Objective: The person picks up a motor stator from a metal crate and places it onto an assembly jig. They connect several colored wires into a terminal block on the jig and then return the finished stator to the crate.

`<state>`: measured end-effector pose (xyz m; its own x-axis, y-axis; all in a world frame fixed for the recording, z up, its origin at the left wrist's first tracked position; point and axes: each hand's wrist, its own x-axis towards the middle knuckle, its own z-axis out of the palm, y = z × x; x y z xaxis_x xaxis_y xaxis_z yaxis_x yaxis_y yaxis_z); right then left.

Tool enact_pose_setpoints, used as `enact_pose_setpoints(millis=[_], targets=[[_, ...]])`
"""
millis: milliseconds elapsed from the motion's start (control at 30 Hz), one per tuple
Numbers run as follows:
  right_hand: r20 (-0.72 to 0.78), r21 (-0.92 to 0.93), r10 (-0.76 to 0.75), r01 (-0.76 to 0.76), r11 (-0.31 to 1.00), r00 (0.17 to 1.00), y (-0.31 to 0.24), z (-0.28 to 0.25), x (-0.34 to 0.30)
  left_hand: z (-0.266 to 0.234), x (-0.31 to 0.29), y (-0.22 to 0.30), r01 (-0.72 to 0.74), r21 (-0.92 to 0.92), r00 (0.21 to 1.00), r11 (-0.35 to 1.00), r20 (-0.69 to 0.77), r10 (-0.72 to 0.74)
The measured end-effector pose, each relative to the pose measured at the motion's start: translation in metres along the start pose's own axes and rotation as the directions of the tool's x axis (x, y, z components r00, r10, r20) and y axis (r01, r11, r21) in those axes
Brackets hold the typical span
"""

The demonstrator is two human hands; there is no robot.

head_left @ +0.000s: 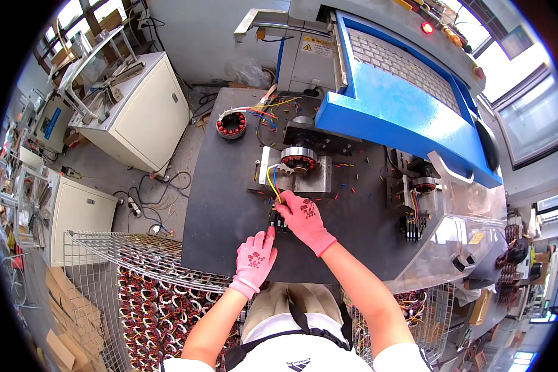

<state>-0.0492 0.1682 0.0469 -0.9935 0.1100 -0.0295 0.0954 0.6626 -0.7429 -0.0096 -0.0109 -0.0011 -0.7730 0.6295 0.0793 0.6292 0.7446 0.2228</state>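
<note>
A motor stator (299, 159) with a silver ring and red-and-black windings sits on a metal fixture (316, 180) in the middle of the dark table. Yellow, white and blue wires (271, 180) come off its left side toward me. My right hand (305, 220), in a pink glove, pinches the yellow wire's end close above a small black terminal block (281, 225). The index finger of my left hand (255, 260), gloved in pink too, stretches out and touches the block's near end. Its other fingers are partly bent and hold nothing that I can see.
Another stator (231, 125) with loose leads lies at the back left. A blue machine frame (409, 118) overhangs the right side, above a second fixture with a stator (424, 183). A clear plastic guard (456, 232) stands at right. Wire baskets (161, 260) full of stators flank me.
</note>
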Motion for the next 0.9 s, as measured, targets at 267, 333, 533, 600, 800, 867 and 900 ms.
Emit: enact_pose_setpoints(millis=[267, 333, 533, 600, 800, 867, 900], targets=[[-0.031, -0.119, -0.061, 0.057, 0.991, 0.998, 0.002, 0.002, 0.000, -0.004, 0.001, 0.001, 0.051, -0.308, 0.993, 0.950, -0.087, -0.081], [-0.179, -0.187, -0.267, 0.234, 0.954, 0.947, 0.005, 0.005, -0.016, -0.001, -0.005, -0.002, 0.146, -0.457, 0.981, 0.877, -0.046, -0.187], [-0.284, 0.326, 0.103, -0.005, 0.946, 0.953, -0.046, -0.141, -0.132, 0.006, -0.011, 0.005, 0.275, -0.548, 0.941, 0.790, -0.015, -0.339], [-0.695, 0.001, -0.101, 0.142, 0.990, 0.712, 0.010, -0.235, -0.179, 0.008, 0.000, 0.017, 0.306, -0.534, 0.937, 0.788, 0.021, -0.350], [-0.941, 0.013, -0.011, 0.071, 0.997, 0.337, 0.053, -0.354, -0.281, 0.012, -0.024, 0.076, 0.449, -0.553, 0.668, 0.702, -0.314, -0.675], [-0.936, 0.148, 0.115, 0.076, 0.986, 0.332, 0.088, -0.357, -0.303, 0.020, -0.033, 0.110, 0.442, -0.551, 0.532, 0.708, -0.474, -0.701], [-0.921, 0.224, 0.183, 0.084, 0.971, 0.345, 0.105, -0.358, -0.312, 0.025, -0.040, 0.125, 0.421, -0.594, 0.510, 0.686, -0.471, -0.720]])
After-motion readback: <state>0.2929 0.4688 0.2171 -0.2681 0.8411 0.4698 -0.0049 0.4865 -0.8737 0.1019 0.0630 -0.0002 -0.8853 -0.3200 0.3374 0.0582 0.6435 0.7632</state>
